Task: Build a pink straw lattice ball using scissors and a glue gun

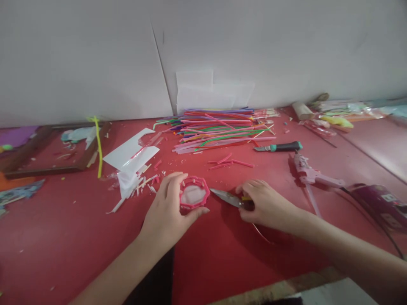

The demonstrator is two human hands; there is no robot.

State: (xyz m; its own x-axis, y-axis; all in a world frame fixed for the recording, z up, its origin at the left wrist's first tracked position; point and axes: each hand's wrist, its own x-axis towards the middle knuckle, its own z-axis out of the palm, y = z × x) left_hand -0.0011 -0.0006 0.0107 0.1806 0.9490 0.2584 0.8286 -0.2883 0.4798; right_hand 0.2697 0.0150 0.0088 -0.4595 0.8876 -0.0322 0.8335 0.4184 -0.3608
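Observation:
My left hand (pixel 168 199) is closed round a small pink many-sided frame (pixel 203 183) with a pale sheet across its middle and light pegs along its rim. Fingers grip its far left side and the thumb lies along the near edge. In my right hand (pixel 262 201) is a pair of scissors (pixel 226 197) with a dark and yellow handle. Their blades look shut, and the tip points left, just beside the frame without clearly touching it. Several cut pink straw pieces (pixel 225 163) lie on the red table beyond both hands.
Behind lies a pile of coloured straws (pixel 219 127). To the right are a utility knife (pixel 281 146), a pink glue gun (pixel 313 173) with its cord, and a purple box (pixel 381 203). White paper (pixel 127 150) and scraps lie left, near a brown wooden frame (pixel 47 170).

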